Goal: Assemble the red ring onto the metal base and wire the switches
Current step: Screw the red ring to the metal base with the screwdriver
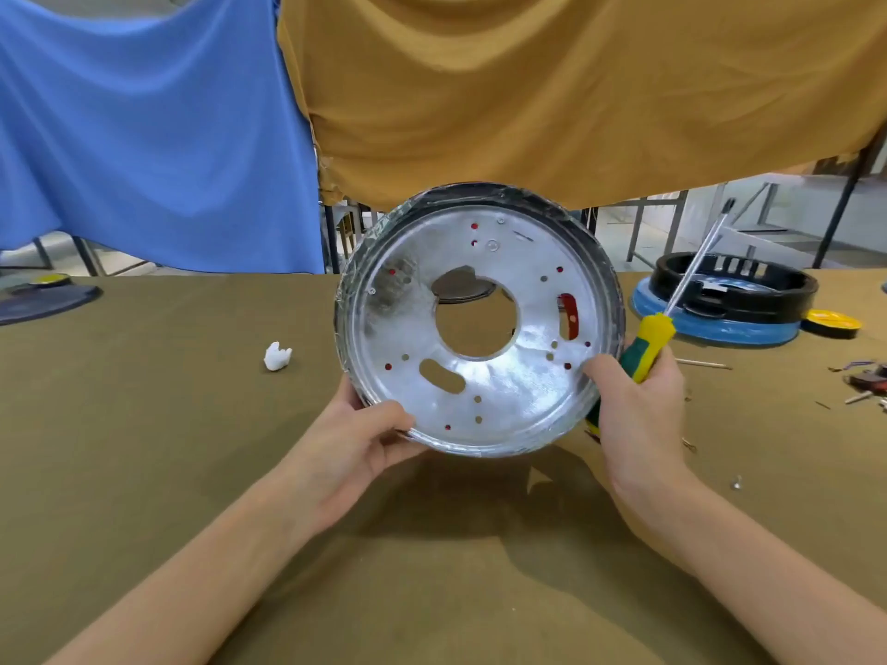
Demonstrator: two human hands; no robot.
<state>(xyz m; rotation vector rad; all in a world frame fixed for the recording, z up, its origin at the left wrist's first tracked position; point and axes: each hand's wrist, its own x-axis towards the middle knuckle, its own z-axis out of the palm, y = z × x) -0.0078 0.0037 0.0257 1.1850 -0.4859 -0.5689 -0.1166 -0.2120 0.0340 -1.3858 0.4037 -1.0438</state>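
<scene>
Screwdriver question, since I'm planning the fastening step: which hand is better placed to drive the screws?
The right hand. It already grips the screwdriver while also steadying the metal base. The left hand only holds the base's lower left rim, so it can probably keep supporting it.

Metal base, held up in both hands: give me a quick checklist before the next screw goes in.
1. Metal base held at both edges by left hand and right hand: ok.
2. Screwdriver in the right hand, tip pointing up and away: ok.
3. Red ring behind the base, red showing through holes and the slot: ok.
4. Base resting on the table for driving: not ok, it is lifted.
5. Loose screw lying on the table: ok.
6. Switch wiring: cannot tell.
</scene>
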